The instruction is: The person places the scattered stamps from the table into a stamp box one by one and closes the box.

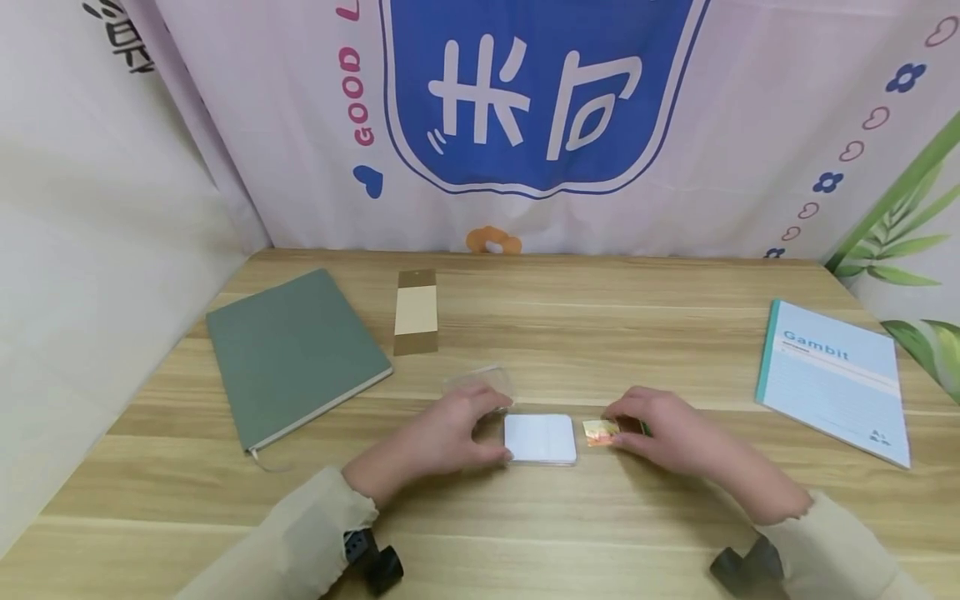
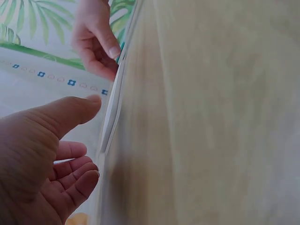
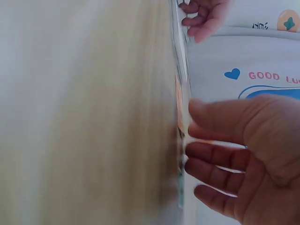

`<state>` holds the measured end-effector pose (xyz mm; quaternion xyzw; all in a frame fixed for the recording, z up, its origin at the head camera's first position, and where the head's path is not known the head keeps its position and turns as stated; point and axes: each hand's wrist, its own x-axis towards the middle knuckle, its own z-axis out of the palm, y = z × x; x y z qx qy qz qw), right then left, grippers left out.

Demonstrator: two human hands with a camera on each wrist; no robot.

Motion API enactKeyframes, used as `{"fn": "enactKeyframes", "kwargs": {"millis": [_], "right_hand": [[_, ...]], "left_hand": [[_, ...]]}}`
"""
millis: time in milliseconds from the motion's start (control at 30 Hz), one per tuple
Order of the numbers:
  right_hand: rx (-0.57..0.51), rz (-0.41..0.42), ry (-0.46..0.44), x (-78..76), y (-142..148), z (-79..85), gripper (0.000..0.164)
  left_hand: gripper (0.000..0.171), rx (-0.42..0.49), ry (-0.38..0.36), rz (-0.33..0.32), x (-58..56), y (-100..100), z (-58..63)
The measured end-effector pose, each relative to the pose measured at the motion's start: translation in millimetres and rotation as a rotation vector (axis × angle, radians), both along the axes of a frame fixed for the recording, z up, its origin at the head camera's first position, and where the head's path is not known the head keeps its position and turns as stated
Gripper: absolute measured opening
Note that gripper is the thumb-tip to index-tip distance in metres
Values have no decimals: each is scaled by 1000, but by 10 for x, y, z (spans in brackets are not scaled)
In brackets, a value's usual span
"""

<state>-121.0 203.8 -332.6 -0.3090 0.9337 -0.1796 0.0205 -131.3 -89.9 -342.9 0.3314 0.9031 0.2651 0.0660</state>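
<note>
A stack of white cards [image 1: 540, 439] with rounded corners lies flat at the front middle of the table. At its left end is my left hand [image 1: 468, 429], thumb tip close to the near corner and fingers apart; nothing shows between them in the left wrist view. A clear plastic piece [image 1: 491, 379] lies just behind that hand, partly hidden by it. To the right of the stack, a small yellow and orange card [image 1: 598, 432] with a green end lies under my right hand [image 1: 652, 421]. Its fingertips rest at the card, loosely bent and spread in the right wrist view.
A green notebook [image 1: 296, 358] with a ribbon lies at the left. Behind the cards is a brown and cream strip [image 1: 416, 310]. A light blue Gambit notebook [image 1: 836, 383] lies at the right. A printed curtain [image 1: 300, 167] hangs along the table's back edge.
</note>
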Motion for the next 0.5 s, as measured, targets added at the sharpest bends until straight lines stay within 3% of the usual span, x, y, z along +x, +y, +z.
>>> {"fn": "enactKeyframes", "kwargs": {"millis": [267, 500], "right_hand": [[-59, -59, 25, -27, -50, -90, 10], [-68, -106, -15, -56, -80, -86, 8]], "left_hand": [[53, -44, -14, 7, 19, 36, -38], [52, -61, -9, 10, 18, 47, -41]]}}
